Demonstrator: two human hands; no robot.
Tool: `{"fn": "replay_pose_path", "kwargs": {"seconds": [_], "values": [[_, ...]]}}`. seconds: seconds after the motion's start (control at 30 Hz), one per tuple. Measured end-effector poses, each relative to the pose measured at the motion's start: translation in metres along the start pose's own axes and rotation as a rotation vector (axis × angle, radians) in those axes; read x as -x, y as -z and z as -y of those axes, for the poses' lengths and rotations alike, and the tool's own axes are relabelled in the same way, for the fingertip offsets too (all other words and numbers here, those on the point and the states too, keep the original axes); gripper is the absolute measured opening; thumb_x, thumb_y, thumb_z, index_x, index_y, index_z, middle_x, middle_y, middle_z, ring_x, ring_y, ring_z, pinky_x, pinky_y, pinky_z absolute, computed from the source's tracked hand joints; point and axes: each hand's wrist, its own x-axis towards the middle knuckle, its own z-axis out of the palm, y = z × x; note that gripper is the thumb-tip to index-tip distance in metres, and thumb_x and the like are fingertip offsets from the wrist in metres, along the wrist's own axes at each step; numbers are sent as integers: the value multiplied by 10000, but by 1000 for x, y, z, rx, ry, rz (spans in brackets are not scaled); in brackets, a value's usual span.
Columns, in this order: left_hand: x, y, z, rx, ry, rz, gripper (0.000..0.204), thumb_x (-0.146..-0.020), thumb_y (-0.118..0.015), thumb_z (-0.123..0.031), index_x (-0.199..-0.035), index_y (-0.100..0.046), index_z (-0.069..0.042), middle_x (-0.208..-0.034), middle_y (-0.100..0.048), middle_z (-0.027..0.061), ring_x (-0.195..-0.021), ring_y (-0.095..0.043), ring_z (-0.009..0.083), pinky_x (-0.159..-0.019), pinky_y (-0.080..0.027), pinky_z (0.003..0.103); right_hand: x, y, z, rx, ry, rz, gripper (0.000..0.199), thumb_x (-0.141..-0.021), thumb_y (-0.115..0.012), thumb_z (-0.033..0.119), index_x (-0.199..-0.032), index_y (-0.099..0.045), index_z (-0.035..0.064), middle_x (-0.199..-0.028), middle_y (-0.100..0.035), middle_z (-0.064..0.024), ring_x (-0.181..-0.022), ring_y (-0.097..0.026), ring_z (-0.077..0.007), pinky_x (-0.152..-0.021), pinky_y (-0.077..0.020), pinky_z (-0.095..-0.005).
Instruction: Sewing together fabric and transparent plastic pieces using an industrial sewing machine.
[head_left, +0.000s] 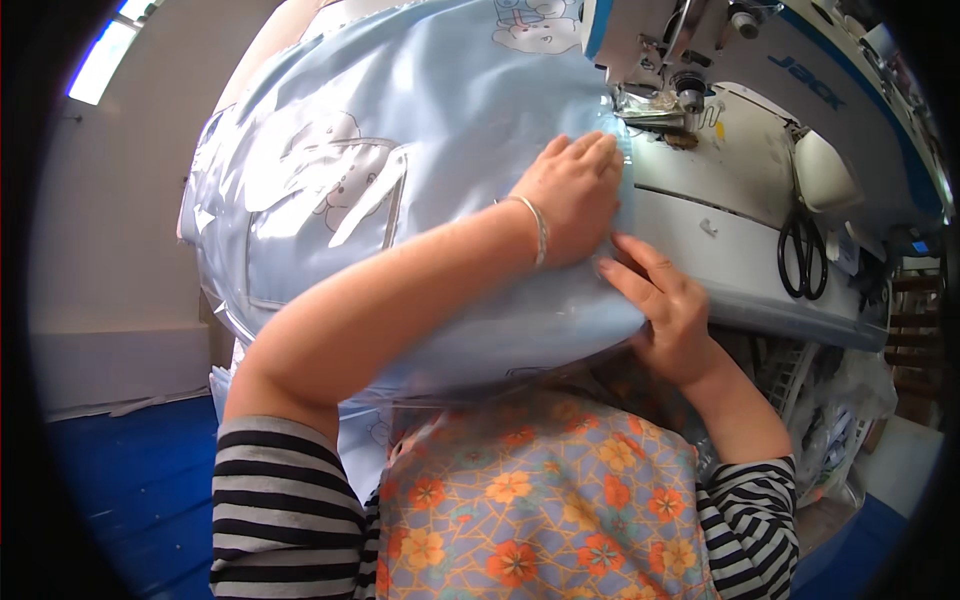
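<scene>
A large sheet of shiny light-blue fabric (470, 130) with printed cartoon animals spreads over the machine bed and hangs toward my lap. Its right edge runs up to the presser foot area of a white and blue sewing machine (690, 95). My left hand (573, 190), with a bracelet on its wrist, lies flat on the fabric just below the foot, fingers stretched forward along the edge. Lower down, my right hand (665, 305) pinches that same edge, thumb hidden beneath the material. The needle tip itself cannot be made out.
Black-handled scissors (802, 255) lie on the white machine table (690, 230) to the right. Below the table's right side hang clear plastic bags (845, 410) by a white rack. A pale wall and blue floor (130, 490) are at left.
</scene>
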Motion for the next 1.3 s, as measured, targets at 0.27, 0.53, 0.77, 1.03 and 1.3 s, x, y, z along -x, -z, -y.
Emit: {"fn": "replay_pose_path", "kwargs": {"seconds": [0.27, 0.53, 0.77, 1.03, 1.3], "values": [[18, -15, -27, 21, 40, -129, 489, -909, -571, -164, -1352, -523, 37, -1421, -504, 195, -1371, -437, 327, -1160, -332, 473, 21, -5, 9, -13, 81, -6, 456, -632, -682, 32, -1088, -699, 24, -1185, -629, -171, -948, -686, -320, -791, -576, -400], [-2, -5, 13, 80, -147, -153, 436, -824, -568, -91, -1236, -586, 51, -1296, -593, 194, -1234, -555, 351, -1094, -421, 438, 5, -33, 15, -6, -3, -110, 499, -615, -641, -13, -1112, -673, 8, -1125, -643, -147, -909, -680, -318, -781, -568, -392], [2, -2, 7, 66, -72, -121, 510, -798, -613, -95, -1286, -574, 47, -1388, -545, 225, -1280, -520, 392, -1105, -408, 447, 25, -39, 30, 52, -10, -185, 266, -870, -630, 43, -1128, -673, -3, -1180, -635, -183, -1064, -649, -335, -916, -544, -411], [58, 21, -35, 50, -40, 21, 646, -815, -710, -179, -1403, -517, 5, -1481, -491, 174, -1390, -433, 364, -1181, -304, 456, 209, 119, -59, 425, -856, -770, 90, -905, -667, 95, -972, -658, 35, -792, -659, -136, -736, -659, -320, -695, -520, -381], [54, 10, -30, 16, -65, -131, 241, -887, -622, -17, -1122, -673, -1, -1185, -678, 139, -1101, -634, 326, -984, -474, 408, 390, 205, -166, 929, -1601, -221, 229, -853, -686, 268, -972, -732, 78, -978, -720, -190, -941, -677, -392, -802, -532, -444]]}}
